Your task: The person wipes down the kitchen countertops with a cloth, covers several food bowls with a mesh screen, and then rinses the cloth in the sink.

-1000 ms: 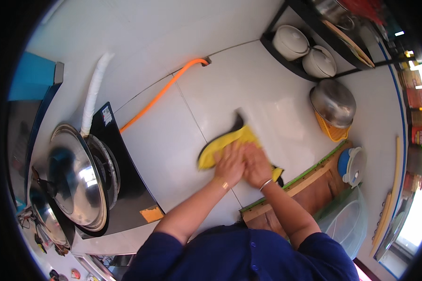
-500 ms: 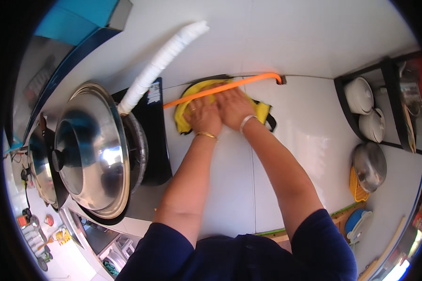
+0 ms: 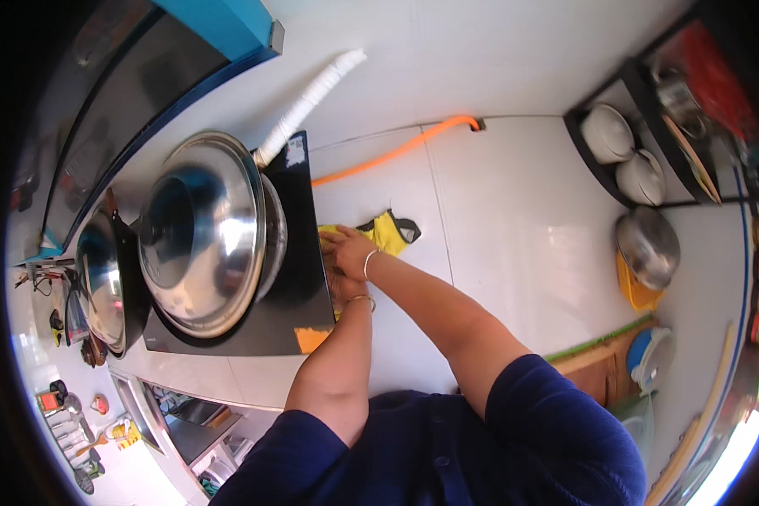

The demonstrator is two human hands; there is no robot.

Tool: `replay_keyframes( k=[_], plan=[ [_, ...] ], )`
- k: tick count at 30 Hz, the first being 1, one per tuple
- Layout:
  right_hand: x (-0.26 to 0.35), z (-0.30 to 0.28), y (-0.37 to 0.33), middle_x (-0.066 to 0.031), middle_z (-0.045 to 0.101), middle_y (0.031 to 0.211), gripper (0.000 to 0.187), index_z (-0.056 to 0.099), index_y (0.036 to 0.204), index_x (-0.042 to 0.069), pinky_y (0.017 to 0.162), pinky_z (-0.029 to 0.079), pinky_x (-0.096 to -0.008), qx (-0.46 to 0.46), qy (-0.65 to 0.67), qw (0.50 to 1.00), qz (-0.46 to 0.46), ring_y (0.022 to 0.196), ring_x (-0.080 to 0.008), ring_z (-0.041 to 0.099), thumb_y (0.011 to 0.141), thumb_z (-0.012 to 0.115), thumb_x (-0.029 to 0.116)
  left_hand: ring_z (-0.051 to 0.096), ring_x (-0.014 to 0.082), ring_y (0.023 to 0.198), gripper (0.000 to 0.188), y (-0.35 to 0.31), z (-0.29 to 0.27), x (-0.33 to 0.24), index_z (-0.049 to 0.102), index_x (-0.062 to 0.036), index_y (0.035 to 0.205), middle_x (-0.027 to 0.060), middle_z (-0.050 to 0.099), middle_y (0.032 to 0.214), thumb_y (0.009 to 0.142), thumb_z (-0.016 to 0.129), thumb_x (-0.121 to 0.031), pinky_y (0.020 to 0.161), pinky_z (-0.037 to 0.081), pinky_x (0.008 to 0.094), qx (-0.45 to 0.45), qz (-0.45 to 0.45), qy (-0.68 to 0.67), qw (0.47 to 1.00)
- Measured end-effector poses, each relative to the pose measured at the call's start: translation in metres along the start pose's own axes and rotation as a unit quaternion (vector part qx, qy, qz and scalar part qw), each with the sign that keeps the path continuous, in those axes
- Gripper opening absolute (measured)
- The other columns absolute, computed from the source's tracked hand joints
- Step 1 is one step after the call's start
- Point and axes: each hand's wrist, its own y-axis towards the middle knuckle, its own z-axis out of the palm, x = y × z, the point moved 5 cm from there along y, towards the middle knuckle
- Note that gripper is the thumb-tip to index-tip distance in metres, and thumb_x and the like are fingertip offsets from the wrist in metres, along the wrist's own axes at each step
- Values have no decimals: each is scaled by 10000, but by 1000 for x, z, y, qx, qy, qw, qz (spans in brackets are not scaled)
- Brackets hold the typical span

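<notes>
A yellow cloth with black trim (image 3: pixel 389 233) lies bunched on the white tiled counter, against the right side of the black stove (image 3: pixel 299 287). My right hand (image 3: pixel 352 250), a pale bangle at its wrist, reaches leftward over the cloth with its fingers stretched out flat. Just below and partly under it, my left hand (image 3: pixel 342 287) presses at the stove's edge; a thin gold bracelet circles that wrist. Its fingers are mostly hidden by my right hand and the cloth. Part of the cloth is covered by both hands.
A wok with a domed steel lid (image 3: pixel 207 236) covers much of the stove, with a second lidded pan (image 3: pixel 103 282) farther left. An orange hose (image 3: pixel 396 153) runs along the back wall. A white-wrapped pipe (image 3: pixel 312 105) rises behind. At right are white pots (image 3: pixel 607 133) and a steel bowl (image 3: pixel 647 247).
Both hands have slid the cloth toward me and left, from beneath the orange hose to the stove's right side. The view has shifted too.
</notes>
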Motion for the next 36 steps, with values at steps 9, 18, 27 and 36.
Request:
replay_keyframes(
  k=[9,18,27,36],
  plan=[
    [102,49,-115,37,445,1352,401,554,1223,203,1110,162,-404,-141,130,979,66,1349,-182,243,828,490,235,270,259,1313,734,-112,-86,22,193,-90,1391,98,290,1432,820,560,-370,1038,210,492,109,35,416,902],
    [139,63,-252,-7,547,1123,261,629,1015,121,926,384,-354,-144,196,949,200,1124,-205,468,777,524,147,245,320,1301,611,-205,-92,11,299,-37,1354,117,282,1417,840,523,-283,1017,206,503,340,404,408,745],
    [57,25,-443,-95,584,1080,232,592,1060,68,774,480,-355,-449,304,597,591,901,-259,598,839,529,102,569,281,946,365,-256,58,-140,529,-47,1173,80,608,1048,834,558,-179,825,447,387,572,426,196,673],
    [-13,5,-598,-98,562,1032,313,462,1194,8,659,514,-289,-689,485,155,515,817,-178,615,899,469,115,579,137,704,172,-321,217,-236,548,-62,1012,55,619,852,904,509,-190,633,488,269,687,-131,-97,709]
  ],
)
